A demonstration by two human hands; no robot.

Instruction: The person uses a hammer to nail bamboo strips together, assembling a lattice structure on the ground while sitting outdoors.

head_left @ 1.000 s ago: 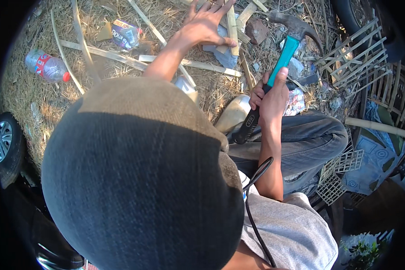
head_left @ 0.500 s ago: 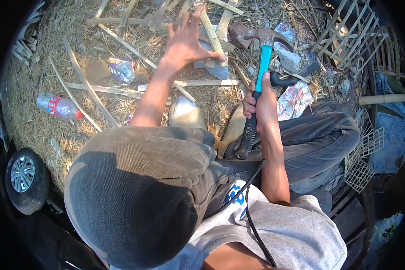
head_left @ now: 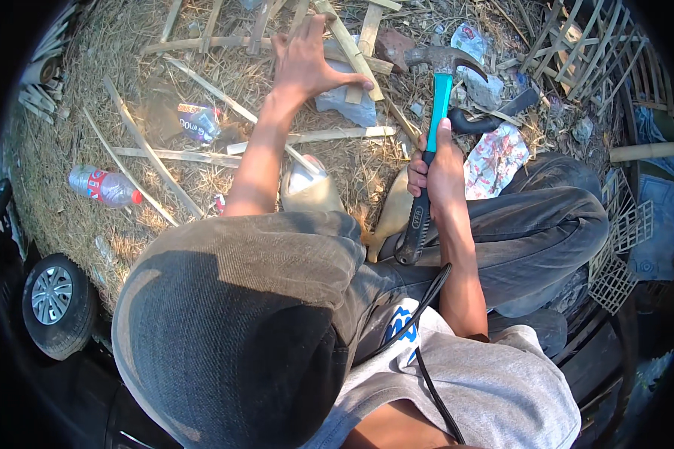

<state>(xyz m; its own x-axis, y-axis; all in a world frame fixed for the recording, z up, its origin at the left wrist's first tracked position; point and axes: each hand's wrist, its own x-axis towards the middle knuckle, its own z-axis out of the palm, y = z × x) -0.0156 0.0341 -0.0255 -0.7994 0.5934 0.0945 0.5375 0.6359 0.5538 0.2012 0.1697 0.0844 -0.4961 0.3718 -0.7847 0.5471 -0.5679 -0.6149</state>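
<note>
My right hand is wrapped round the black and turquoise handle of a claw hammer. The hammer's metal head points away from me, beside a reddish stone. My left hand is spread over crossed bamboo strips, its thumb stretched toward a slanting strip. Its fingertips reach the upper end of that strip; whether they press on it I cannot tell. Beneath the crossing lies a flat grey stone slab. A long bamboo strip runs crosswise behind the hand.
Loose bamboo strips lie on dry grass at the left, near a plastic bottle and a purple packet. A dark curved-handled blade lies right of the hammer. Bamboo lattice stands far right; a car wheel is lower left.
The view has shifted slightly. My left hand has moved a little along the bamboo strips, its fingers somewhat less spread. The hammer stays in my right hand in nearly the same pose.
</note>
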